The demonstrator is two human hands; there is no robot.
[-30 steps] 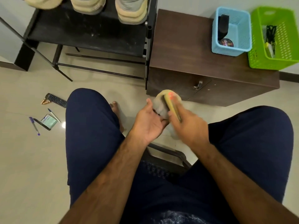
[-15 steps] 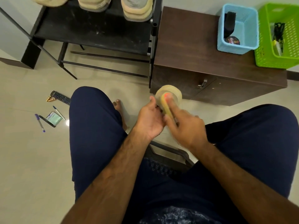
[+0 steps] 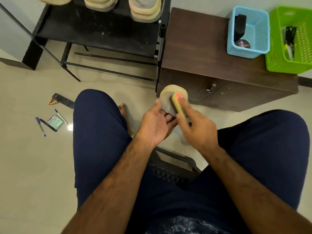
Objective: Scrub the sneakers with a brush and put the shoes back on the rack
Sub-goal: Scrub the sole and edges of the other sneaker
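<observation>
A pale floor (image 3: 25,166) fills the left of the frame, and legs (image 3: 98,141) in dark blue trousers take up the lower half. A brown cabinet (image 3: 194,48) is seen at upper right, just beside a black rack (image 3: 101,34) at upper left, on which pale shoes (image 3: 145,9) are lined up. A green basket (image 3: 278,65) and a blue basket (image 3: 246,53) are set side by side on the cabinet. At centre, a sneaker (image 3: 167,105) is held in the left hand (image 3: 155,125), toe pointing away. A yellow brush (image 3: 178,105) is gripped in the right hand (image 3: 199,129) and laid against the sneaker. A remote (image 3: 63,100) and pens (image 3: 40,126) lie on the floor at left.
</observation>
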